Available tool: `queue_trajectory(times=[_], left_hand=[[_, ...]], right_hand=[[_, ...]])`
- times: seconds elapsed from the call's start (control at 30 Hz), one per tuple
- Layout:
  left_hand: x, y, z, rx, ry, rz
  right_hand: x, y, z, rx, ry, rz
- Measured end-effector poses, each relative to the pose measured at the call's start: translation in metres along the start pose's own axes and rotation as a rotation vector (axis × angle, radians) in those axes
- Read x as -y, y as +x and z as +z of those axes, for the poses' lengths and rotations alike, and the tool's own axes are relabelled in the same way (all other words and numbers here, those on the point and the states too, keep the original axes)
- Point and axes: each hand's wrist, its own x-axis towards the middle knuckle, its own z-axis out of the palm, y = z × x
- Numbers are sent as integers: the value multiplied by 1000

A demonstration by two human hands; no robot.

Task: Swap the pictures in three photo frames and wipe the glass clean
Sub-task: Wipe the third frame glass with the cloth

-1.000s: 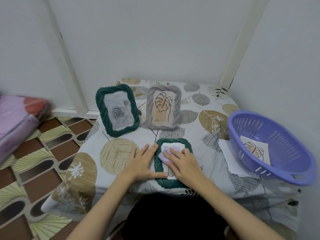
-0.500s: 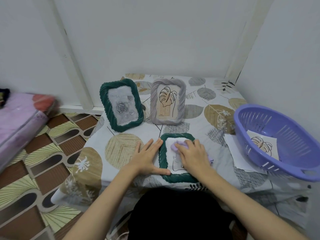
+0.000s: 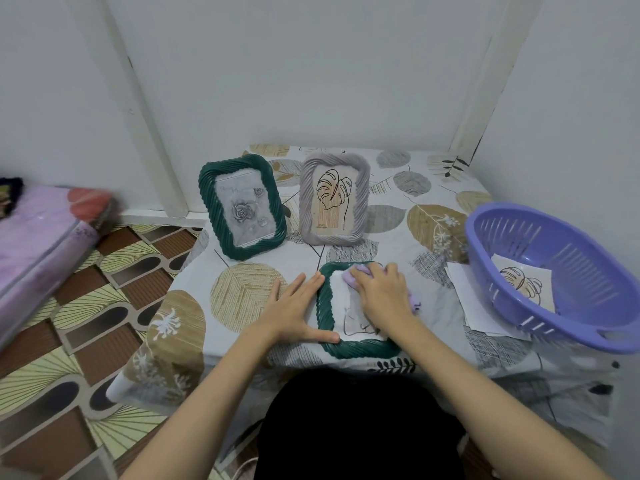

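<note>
Both hands are down on the tabletop, which wears a cloth with big leaf shapes on it. Her left hand lies flat with straight fingers spread out, and its thumb and first finger touch the left edge of the flat green frame. Her right hand presses a soft purple cloth onto the glass of that frame, near its top. Its fingers bend over the cloth and hold it down. A bit of the cloth also pokes out on the right side of the hand.

That flat green frame lies face up at the near edge of the tabletop, right in front of the person. A white picture with thin dark lines shows through its glass.

Behind the flat green frame stand two more frames, both leaning back a little. To the back left is the standing green frame with a grey rose picture in it. To the back right is the grey frame with a leaf drawing in it. They stand just beside each other.

To the right of the flat green frame sits a purple basket with a loose leaf picture inside it. A white sheet lies partly under the basket.

Far to the left of the frame, on the patterned floor, is a pink bundle.
</note>
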Motion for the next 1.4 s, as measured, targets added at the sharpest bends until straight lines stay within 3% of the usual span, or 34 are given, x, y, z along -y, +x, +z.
queue_trajectory(times=[0.23, 0.33, 0.47, 0.63, 0.77, 0.9, 1.07, 1.2, 1.3, 1.4], left_hand=[[3, 2, 4, -31, -11, 9], [2, 2, 4, -28, -7, 12], [0, 0, 1, -5, -16, 6], [-1, 0, 0, -11, -16, 1], [-2, -1, 0, -5, 2, 1], [-2, -1, 0, 1, 1, -3], [-2, -1, 0, 0, 16, -4], [-1, 0, 0, -12, 32, 7], [1, 1, 2, -20, 14, 16], [2, 2, 2, -23, 15, 21]], right_hand=[[-6, -44, 2, -35, 62, -220], [-14, -38, -5, -100, 86, -124], [-8, -28, -8, -85, 80, -171], [-15, 2, -6, 28, 108, 45], [1, -13, -3, 67, 266, -146], [-22, -35, -4, -51, 252, -376], [-17, -3, -10, 86, 225, -80], [3, -31, -7, 65, 348, -247], [-20, -62, -9, 54, 376, -385], [-34, -41, -19, 57, 262, -297]])
